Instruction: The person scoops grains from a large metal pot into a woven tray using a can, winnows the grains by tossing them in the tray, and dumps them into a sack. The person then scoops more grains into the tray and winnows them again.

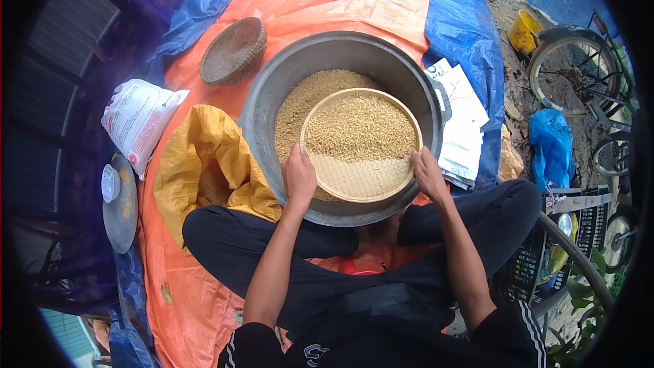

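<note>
A round woven tray (361, 180) is held level over a large grey metal basin (340, 44). Grain (361, 126) covers the far part of the tray, while its near part shows bare weave. My left hand (298, 176) grips the tray's left rim, and my right hand (428, 172) grips its right rim; the fingers under the rim are partly hidden. More grain (293, 112) lies in the basin beneath. The basin stands between my crossed legs and the orange tarp.
A woven basket (234, 51) lies beyond the basin's left side. An open yellow sack (177, 170), a white sack (139, 119) and a grey lid (122, 221) with a small bowl are at left. White bags (460, 116), a blue bag (552, 143) and a bicycle wheel (575, 71) are at right.
</note>
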The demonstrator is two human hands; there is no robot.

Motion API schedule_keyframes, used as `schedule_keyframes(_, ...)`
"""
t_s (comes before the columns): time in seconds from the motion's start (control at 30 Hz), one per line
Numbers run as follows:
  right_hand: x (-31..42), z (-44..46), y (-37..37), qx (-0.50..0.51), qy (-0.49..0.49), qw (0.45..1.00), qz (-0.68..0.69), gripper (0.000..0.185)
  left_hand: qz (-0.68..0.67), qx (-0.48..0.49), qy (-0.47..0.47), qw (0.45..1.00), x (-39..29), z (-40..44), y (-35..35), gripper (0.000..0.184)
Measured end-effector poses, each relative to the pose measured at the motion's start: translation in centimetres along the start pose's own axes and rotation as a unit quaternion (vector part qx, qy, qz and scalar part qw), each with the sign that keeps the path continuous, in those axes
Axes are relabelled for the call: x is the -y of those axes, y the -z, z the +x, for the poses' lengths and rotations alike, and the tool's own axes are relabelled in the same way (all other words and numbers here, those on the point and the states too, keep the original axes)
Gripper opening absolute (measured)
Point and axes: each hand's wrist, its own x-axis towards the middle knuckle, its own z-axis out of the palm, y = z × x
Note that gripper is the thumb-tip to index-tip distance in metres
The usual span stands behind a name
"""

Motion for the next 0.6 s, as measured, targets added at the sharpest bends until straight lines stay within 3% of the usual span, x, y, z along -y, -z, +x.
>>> schedule_keyframes(0.2,0.1,0.2,-0.2,-0.027,-0.005,1.000,0.010,0.033,-0.018,0.013,0.018,1.000,0.6,1.2,0.5,0.025)
schedule_keyframes(0.27,2.7,-1.2,-0.7,0.008,0.024,0.996,0.087,0.031,-0.048,-0.012,0.038,0.998,1.1,1.3,0.5,0.026)
schedule_keyframes(0.3,1.2,-0.6,-0.8,0.032,-0.014,0.991,0.130,0.029,-0.015,-0.006,0.051,0.999,1.0,1.0,0.6,0.028)
schedule_keyframes(0.4,-0.3,1.5,0.2,0.004,-0.028,0.996,0.082,0.031,0.038,0.010,0.027,0.999,1.6,0.2,0.0,0.030)
schedule_keyframes(0.5,-0.6,0.4,-0.6,0.024,-0.043,0.996,0.077,0.034,0.036,0.042,0.068,0.996,1.7,0.7,0.1,0.032)
schedule_keyframes(0.6,-0.6,0.2,-1.1,0.033,-0.041,0.995,0.081,0.036,0.039,0.015,0.037,0.998,1.2,0.7,0.4,0.029)
